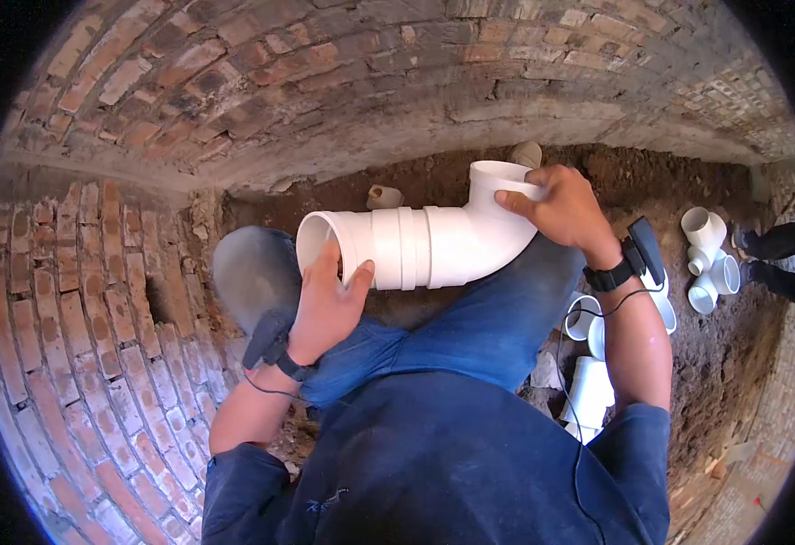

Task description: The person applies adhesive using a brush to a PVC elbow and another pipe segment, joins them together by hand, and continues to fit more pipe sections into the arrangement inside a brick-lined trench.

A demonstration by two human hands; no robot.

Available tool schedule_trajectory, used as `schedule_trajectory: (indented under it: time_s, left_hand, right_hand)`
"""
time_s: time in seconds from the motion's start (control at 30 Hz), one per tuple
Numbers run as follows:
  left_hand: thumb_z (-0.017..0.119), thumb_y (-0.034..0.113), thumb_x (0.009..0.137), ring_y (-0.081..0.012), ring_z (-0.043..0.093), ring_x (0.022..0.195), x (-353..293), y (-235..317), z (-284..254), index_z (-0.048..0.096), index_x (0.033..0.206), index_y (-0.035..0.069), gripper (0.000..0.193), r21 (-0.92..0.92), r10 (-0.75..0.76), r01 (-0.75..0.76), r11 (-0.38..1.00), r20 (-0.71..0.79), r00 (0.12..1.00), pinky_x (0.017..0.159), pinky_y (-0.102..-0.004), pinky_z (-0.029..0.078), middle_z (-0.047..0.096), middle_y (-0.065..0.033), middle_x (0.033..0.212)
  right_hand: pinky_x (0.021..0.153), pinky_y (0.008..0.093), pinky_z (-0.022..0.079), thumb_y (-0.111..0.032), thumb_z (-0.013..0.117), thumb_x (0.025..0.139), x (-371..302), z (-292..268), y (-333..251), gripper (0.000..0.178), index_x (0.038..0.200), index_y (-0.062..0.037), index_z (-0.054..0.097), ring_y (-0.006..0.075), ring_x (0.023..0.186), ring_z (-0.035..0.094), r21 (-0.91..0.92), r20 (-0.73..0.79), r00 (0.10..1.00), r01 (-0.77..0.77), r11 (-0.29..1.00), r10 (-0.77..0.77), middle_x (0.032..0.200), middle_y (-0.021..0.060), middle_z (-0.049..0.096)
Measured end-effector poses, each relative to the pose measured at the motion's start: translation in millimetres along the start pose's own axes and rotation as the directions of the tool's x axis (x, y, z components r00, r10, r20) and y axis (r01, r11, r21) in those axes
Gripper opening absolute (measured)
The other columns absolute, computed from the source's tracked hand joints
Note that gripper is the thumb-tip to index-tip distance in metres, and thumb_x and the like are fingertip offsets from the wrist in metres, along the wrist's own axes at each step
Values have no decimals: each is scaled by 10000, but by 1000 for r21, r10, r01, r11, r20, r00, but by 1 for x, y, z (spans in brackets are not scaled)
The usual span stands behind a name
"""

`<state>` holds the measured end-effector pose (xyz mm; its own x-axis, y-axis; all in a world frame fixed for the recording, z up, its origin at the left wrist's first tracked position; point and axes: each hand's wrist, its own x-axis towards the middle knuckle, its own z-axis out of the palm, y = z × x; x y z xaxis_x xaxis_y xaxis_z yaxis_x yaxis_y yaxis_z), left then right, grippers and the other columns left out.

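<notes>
Across my knees lies a white plastic pipe elbow (474,238), joined at its left to a short straight pipe piece (356,234) with raised collars. The straight piece's round mouth faces left, while the elbow's other mouth turns upward. My left hand (329,300) is closed on the rim of the left mouth, fingers inside and thumb outside. At the upturned end, my right hand (562,207) grips the elbow's rim, its thumb over the near side. Some of its fingers are hidden behind the elbow.
Brick walls (79,309) rise close on the left and ahead. Several white pipe fittings (706,232) lie on the dirt (701,381) at right, with more pipe pieces (590,391) beside my right thigh. Another person's legs (779,243) stand at far right. A short pipe stub (385,197) sits ahead.
</notes>
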<state>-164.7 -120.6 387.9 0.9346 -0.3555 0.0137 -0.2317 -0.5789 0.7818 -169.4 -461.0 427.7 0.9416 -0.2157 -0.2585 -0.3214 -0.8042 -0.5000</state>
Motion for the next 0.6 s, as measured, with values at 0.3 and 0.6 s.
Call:
schedule_trajectory:
  time_s: [0.3, 0.6]
  left_hand:
    - [585, 240, 946, -472, 639, 835, 2, 4, -5, 679, 955, -45, 300, 11, 33, -36, 999, 196, 980, 777, -505, 500, 666, -279, 833]
    - [579, 256, 943, -473, 625, 742, 10, 6, -4, 670, 858, -47, 327, 69, -46, 33, 997, 197, 979, 716, -525, 481, 647, -259, 744]
  right_hand:
    - [717, 471, 510, -535, 721, 793, -3, -2, -1, 568, 943, 13, 741, 377, 767, 650, -352, -194, 846, 413, 840, -497, 806, 178, 680]
    - [552, 395, 483, -395, 797, 771, 33, 28, 0, 419, 757, 17, 726, 319, 538, 620, -61, -303, 846, 441, 895, -438, 628, 198, 636]
